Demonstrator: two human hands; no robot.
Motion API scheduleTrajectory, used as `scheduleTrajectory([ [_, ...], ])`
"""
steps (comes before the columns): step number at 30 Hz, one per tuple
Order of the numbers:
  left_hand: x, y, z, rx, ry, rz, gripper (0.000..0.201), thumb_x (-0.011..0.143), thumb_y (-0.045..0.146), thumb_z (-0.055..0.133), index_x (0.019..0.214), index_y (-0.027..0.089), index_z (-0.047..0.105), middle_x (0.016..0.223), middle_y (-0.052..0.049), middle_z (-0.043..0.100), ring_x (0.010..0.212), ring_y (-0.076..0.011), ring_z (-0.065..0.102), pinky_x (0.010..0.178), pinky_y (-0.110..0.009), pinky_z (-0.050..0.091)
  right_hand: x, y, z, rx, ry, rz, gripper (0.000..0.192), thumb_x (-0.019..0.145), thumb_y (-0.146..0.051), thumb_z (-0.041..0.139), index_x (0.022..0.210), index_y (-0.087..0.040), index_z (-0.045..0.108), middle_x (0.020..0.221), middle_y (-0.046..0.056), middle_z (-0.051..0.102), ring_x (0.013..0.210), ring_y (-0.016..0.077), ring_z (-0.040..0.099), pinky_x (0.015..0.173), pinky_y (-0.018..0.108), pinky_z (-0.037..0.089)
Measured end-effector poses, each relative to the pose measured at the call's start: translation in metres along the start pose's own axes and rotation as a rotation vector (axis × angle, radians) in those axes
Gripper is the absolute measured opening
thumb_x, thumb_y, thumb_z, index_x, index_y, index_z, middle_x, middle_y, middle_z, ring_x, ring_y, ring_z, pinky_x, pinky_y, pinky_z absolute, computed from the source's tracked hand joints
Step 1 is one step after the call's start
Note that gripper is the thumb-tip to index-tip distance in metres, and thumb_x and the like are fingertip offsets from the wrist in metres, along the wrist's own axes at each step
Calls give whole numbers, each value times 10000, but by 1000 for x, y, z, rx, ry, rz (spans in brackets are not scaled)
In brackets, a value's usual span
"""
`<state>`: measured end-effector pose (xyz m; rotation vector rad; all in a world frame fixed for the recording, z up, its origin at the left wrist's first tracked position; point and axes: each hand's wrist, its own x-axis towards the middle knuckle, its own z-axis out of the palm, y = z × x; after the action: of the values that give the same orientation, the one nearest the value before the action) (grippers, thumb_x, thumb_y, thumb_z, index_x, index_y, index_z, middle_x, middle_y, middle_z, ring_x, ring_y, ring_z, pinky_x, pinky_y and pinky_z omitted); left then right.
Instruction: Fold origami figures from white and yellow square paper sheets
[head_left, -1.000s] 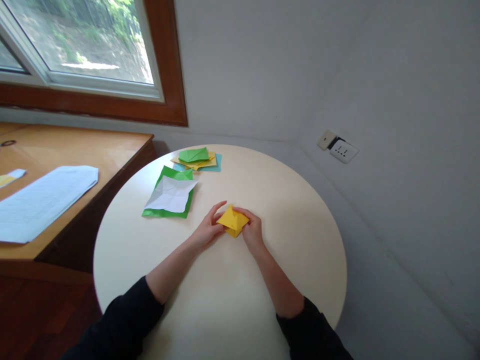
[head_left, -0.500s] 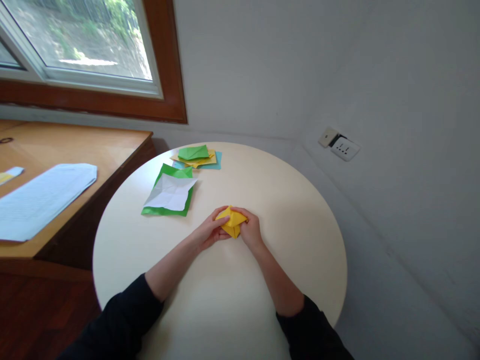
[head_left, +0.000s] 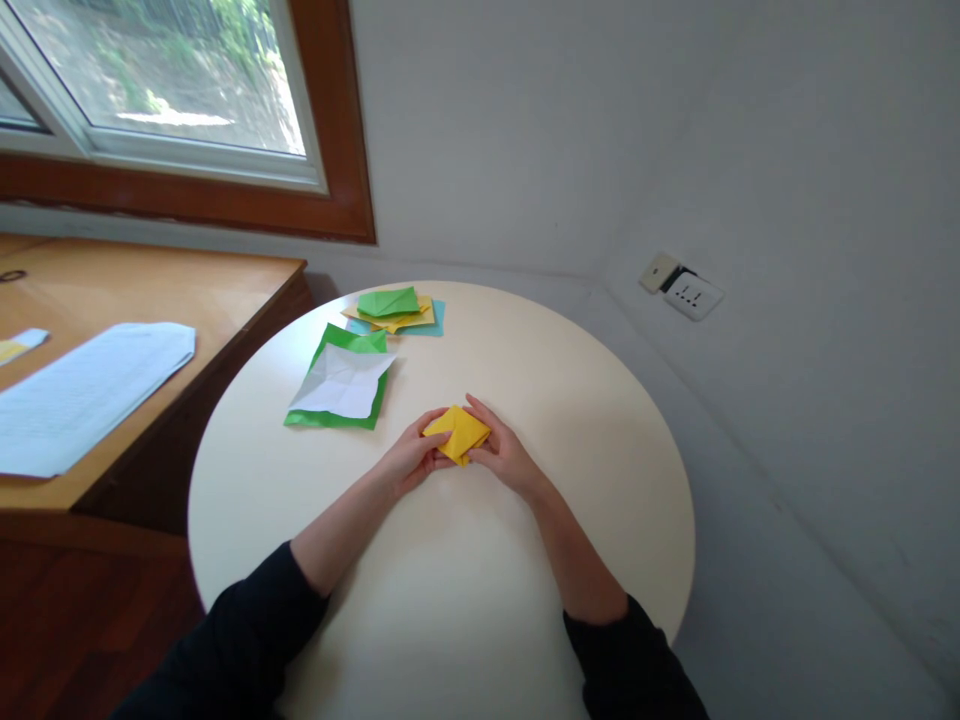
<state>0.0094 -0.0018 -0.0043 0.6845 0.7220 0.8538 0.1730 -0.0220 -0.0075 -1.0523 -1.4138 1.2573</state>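
Note:
A small folded piece of yellow paper (head_left: 459, 432) is between my two hands, over the middle of the round white table (head_left: 465, 590). My left hand (head_left: 412, 455) grips its left side, the thumb lying on top and the other fingers underneath. At the right corner of the paper is my right hand (head_left: 510, 455), its thumb at the lower edge and its index finger stretched up past the corner. Some of the fingers are hidden behind the paper.
Beyond my left hand lies creased white paper (head_left: 345, 380) on a green sheet (head_left: 330, 415). Farther back, folded green paper (head_left: 388, 301) rests on yellow and blue sheets. A wooden desk (head_left: 225, 285) with printed papers (head_left: 112, 385) stands left; a wall socket (head_left: 694, 295) is at right.
The yellow paper now looks flatter, with a diamond-shaped face toward me. My right hand has shifted slightly right, and its index finger has lifted off the top of the paper.

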Motion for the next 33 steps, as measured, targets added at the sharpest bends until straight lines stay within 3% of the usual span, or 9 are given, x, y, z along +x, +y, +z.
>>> scheduleTrajectory([
  [6,3,-4,-2,23,8,101,499,655,136,679,1112,209,491,1035,-76,587,842,-180,617,688,-306,539,1,-1,0,201,114,124,713,673,-263,664,1316,-269,355,1251,104,504,1061,188,561,871,335,474],
  [14,3,-6,2,42,16,102,521,672,231,701,1145,205,484,1028,-84,587,801,-171,608,627,-282,534,7,12,3,229,183,107,690,589,-196,719,1221,-226,443,872,4,626,796,149,634,731,282,513],
  [23,5,-6,-2,78,13,41,403,660,346,708,970,105,616,903,-103,647,808,-181,605,691,-281,508,6,12,-1,262,183,138,630,627,-196,674,1208,-218,430,830,7,677,757,149,652,747,297,506],
  [33,5,-11,-2,203,79,119,415,619,421,713,901,132,617,792,-45,632,736,-163,585,651,-263,473,8,11,2,235,267,124,577,562,-208,730,1097,-203,511,756,-22,652,708,136,639,699,275,503],
])
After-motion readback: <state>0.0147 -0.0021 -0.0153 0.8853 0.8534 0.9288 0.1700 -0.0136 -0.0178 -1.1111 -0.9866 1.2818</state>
